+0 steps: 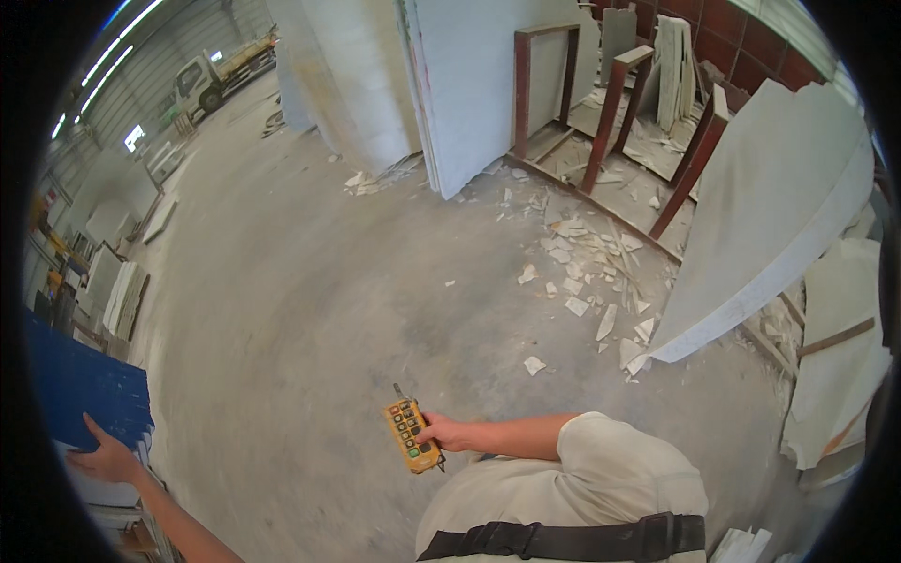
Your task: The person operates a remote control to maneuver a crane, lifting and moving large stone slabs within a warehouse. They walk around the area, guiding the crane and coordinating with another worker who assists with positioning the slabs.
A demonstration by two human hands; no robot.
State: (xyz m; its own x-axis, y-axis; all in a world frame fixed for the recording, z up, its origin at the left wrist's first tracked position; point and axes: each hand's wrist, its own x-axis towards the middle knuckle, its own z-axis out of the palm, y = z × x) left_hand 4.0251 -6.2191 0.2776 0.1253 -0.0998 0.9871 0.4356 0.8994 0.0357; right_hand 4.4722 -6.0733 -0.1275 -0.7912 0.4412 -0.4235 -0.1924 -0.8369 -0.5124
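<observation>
My right hand (443, 433) is closed around a yellow crane remote control (410, 441), which has rows of buttons and a short dark stub at its top end. It is held out in front of my body, above the concrete floor. At the lower left my left hand (105, 458) lies by the edge of a blue-faced slab (89, 385), with thumb and fingers apart. The hand seems to touch the slab's lower part; the exact contact cannot be made out. Pale layers show beneath the blue face.
Large pale stone slabs (479, 84) stand upright ahead. Dark red metal racks (601, 122) are at the right, with broken stone pieces (576, 306) scattered before them. A big slab (765, 225) leans at the right. A truck (211, 80) is parked far left; stacked slabs (124, 298) line that side.
</observation>
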